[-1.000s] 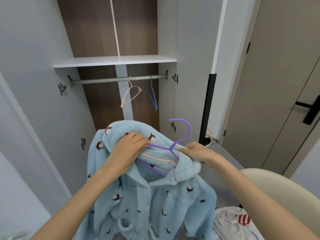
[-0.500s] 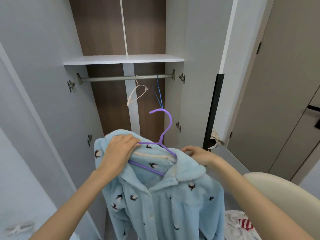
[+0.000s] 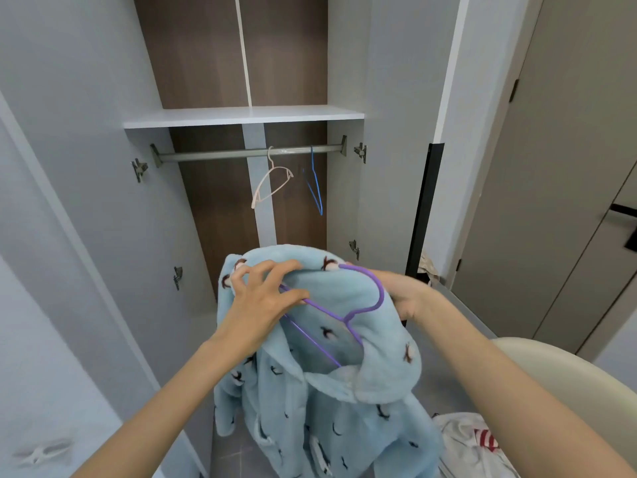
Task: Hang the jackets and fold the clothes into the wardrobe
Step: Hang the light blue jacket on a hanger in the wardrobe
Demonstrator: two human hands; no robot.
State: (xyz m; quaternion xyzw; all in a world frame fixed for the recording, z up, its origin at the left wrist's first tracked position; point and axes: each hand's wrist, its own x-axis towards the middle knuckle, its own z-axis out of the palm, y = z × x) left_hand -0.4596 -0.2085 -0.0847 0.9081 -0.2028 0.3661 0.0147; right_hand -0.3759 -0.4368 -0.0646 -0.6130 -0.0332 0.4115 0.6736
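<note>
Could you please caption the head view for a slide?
Left hand and right hand hold blue fleece jacket with purple hanger before open wardrobe.

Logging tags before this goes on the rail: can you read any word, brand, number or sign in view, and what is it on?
None can be read.
The blue fleece jacket carries only a small repeated motif, no letters.
The purple hanger bears no marking.
The white garment at lower right shows red stripes; too little of it is in view to tell whether they are part of any text.

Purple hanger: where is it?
Head view, lower centre: the purple hanger lies inside the collar of the blue fleece jacket, between the left hand and right hand, below the wardrobe rail.
</note>
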